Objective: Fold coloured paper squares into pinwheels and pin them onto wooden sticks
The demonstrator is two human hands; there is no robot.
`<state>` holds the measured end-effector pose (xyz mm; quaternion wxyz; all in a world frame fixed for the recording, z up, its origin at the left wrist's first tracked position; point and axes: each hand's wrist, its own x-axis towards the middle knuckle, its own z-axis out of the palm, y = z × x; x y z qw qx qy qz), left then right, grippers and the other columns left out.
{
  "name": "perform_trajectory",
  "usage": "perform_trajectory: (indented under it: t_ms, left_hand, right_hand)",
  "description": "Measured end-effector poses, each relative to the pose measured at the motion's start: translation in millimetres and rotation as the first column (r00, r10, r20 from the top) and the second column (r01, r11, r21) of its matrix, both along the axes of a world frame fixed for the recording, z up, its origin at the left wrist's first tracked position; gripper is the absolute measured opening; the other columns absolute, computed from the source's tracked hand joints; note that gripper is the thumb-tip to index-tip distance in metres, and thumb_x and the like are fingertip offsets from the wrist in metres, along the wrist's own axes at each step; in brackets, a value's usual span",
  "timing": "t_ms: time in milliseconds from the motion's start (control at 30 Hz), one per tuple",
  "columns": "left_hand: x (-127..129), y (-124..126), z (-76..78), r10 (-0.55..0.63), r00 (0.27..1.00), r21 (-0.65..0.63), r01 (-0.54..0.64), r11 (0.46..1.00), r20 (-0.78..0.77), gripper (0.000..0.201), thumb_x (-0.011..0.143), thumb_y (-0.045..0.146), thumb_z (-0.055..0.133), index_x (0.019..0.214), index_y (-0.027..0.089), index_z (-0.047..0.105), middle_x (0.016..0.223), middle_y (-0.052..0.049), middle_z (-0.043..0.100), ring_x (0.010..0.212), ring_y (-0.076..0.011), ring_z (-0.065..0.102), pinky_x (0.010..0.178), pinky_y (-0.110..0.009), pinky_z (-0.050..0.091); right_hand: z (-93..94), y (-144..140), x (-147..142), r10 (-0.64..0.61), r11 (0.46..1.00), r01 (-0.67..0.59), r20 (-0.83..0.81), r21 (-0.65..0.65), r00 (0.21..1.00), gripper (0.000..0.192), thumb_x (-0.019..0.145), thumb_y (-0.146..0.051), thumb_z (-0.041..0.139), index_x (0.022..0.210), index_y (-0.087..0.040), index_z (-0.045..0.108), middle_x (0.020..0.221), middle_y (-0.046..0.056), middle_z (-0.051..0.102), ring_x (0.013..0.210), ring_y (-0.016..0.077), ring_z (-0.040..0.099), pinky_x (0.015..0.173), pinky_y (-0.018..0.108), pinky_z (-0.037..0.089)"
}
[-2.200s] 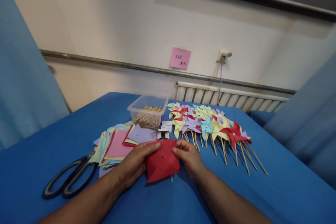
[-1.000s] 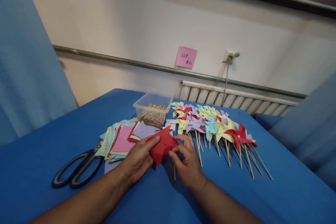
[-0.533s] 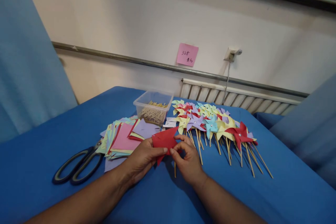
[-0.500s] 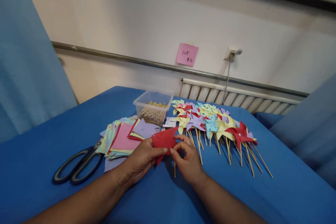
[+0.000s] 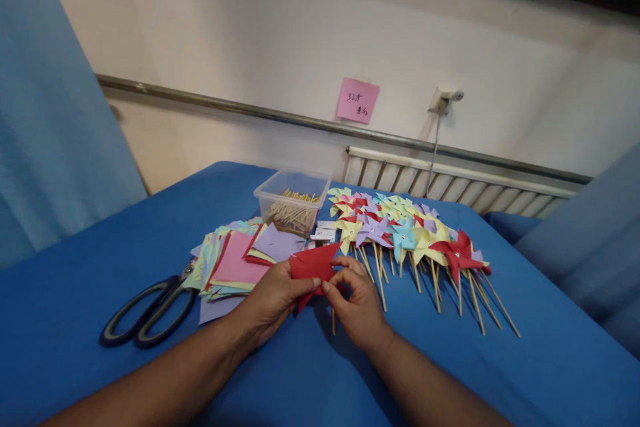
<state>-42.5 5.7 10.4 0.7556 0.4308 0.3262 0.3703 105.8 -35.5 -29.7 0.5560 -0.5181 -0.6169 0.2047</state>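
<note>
A red sheet of paper [image 5: 314, 263] with slits cut in it is held up between both hands above the blue table. My left hand [image 5: 278, 300] is closed on its left side, thumb pressed on the front. My right hand [image 5: 356, 303] pinches the lower right edge with thumb and forefinger, close to the left thumb. A thin wooden stick [image 5: 333, 321] shows below the paper between the hands; its upper end is hidden. To the left lies a fanned pile of coloured paper squares [image 5: 240, 259], partly behind my left hand.
Dark-handled scissors [image 5: 150, 313] lie left of the paper pile. A clear plastic box [image 5: 267, 202] of wooden sticks stands behind it, with small white cards [image 5: 324, 232] alongside. Many finished paper pinwheels [image 5: 404, 237] on sticks fill the right. A wall with a radiator [image 5: 450, 181] stands behind the table.
Both hands keep their grip on the red paper. The left thumb has shifted slightly right toward the right fingertips. The view has tilted a little.
</note>
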Motion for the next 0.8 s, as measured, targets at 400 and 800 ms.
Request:
perform_trajectory:
  t_ms: [400, 800]
  left_hand:
    - [-0.6, 2.0, -4.9, -0.001, 0.999, 0.031, 0.003, 1.000, -0.052, 0.030, 0.066, 0.016, 0.075, 0.095, 0.014, 0.071, 0.086, -0.007, 0.073, 0.077, -0.0175, 0.065, 0.076, -0.028, 0.049]
    - [-2.6, 4.6, 0.9, 0.053, 0.985, 0.112, -0.035, 0.993, -0.162, 0.032, 0.062, 0.018, 0.077, 0.093, 0.015, 0.071, 0.079, -0.005, 0.074, 0.065, -0.0158, 0.064, 0.062, -0.024, 0.047]
  right_hand:
    - [-0.8, 0.0, -0.6, -0.002, 1.000, 0.002, 0.001, -0.001, 1.000, 0.013, 0.077, -0.021, 0.064, 0.064, -0.020, 0.063, 0.107, 0.008, 0.062, 0.105, 0.0222, 0.057, 0.091, 0.038, 0.042]
    - [-5.2, 2.9, -0.8, -0.003, 0.999, -0.007, -0.277, -0.034, 0.961, 0.024, 0.074, -0.030, 0.069, 0.094, -0.019, 0.063, 0.115, 0.010, 0.061, 0.108, 0.0239, 0.057, 0.090, 0.038, 0.045]
